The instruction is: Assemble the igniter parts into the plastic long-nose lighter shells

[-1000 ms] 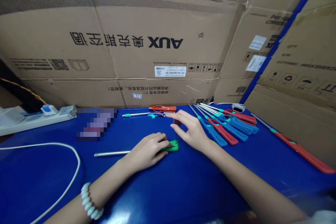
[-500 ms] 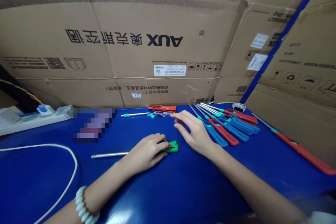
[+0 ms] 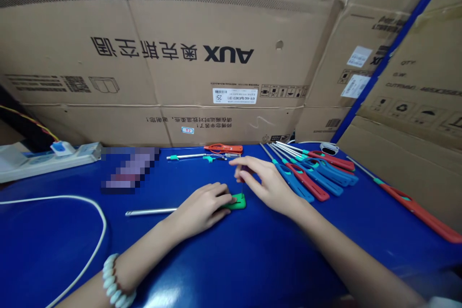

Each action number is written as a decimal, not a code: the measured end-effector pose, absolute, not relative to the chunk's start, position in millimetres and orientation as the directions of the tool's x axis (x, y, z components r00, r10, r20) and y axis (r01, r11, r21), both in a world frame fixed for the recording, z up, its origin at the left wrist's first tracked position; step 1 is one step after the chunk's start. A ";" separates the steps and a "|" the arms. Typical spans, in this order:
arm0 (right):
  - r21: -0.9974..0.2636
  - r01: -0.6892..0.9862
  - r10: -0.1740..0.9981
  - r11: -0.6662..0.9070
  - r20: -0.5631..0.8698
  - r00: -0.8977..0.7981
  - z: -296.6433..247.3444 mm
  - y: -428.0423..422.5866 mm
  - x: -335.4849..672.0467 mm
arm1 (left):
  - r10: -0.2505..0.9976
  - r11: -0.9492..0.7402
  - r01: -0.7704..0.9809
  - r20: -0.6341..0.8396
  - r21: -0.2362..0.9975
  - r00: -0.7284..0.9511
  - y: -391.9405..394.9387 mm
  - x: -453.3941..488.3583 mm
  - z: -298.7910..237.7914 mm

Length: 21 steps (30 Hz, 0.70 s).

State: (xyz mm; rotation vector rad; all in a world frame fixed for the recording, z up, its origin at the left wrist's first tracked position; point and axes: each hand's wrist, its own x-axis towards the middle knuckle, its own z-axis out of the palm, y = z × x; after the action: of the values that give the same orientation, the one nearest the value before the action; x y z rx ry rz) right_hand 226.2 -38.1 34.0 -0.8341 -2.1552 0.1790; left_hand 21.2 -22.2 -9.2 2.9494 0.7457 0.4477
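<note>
1. Left hand: palm down, fingers curled over the green-handled lighter and pinning it flat to the tabletop. Its metal tube sticks out left from under the hand.
2. Right hand: thumb and index pinched on a small dark piece just above the green handle's end. Other fingers are loosely spread. Can't tell what the piece is.
3. Count: one green-handled lighter, under the left hand, centre of the tabletop.
4. Pile of lighters just right of the right hand: at least three blue and two red handles, overlapped, so exact count unclear.
5. One lone red lighter, far right, apart from the pile.
6. Back edge: one red handle part and one loose metal tube with teal bits, side by side.
7. One white power strip and one white cable at left.
8. Pose: both forearms reach in from the bottom and converge at centre. Bead bracelet on the left wrist.
</note>
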 end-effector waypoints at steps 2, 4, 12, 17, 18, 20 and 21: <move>-0.316 0.551 0.595 0.772 0.664 -0.453 33.2 -36.9 228.5 | 0.472 -0.881 0.453 0.268 0.135 0.840 -21.8 20.9 -9.4; -0.200 0.613 0.559 0.765 0.679 -0.476 33.8 -36.8 230.8 | 0.474 -0.880 0.450 0.267 0.148 0.839 -21.7 20.7 -9.8; -0.419 0.490 0.643 0.765 0.545 -0.538 42.3 -39.0 230.3 | 0.473 -0.881 0.446 0.269 0.160 0.839 -20.9 20.6 -11.5; -0.335 0.564 0.632 0.755 0.601 -0.489 39.0 -34.5 228.3 | 0.473 -0.881 0.451 0.270 0.141 0.839 -20.4 20.7 -12.4; -0.352 0.550 0.636 0.758 0.589 -0.498 40.7 -33.3 229.5 | 0.473 -0.881 0.450 0.271 0.144 0.839 -20.5 20.9 -12.2; -0.415 0.504 0.651 0.757 0.534 -0.539 45.9 -31.0 232.8 | 0.471 -0.882 0.443 0.272 0.159 0.839 -20.7 21.1 -11.3; -0.438 0.492 0.659 0.752 0.503 -0.560 48.7 -30.0 234.3 | 0.470 -0.882 0.440 0.273 0.167 0.839 -20.9 21.1 -10.8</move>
State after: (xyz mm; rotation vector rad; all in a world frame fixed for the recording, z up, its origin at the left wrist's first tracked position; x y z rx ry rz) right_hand 234.3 -30.0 48.7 -0.8585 -2.2817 0.3258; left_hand 21.1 -20.9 -10.8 2.9190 0.7239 0.4705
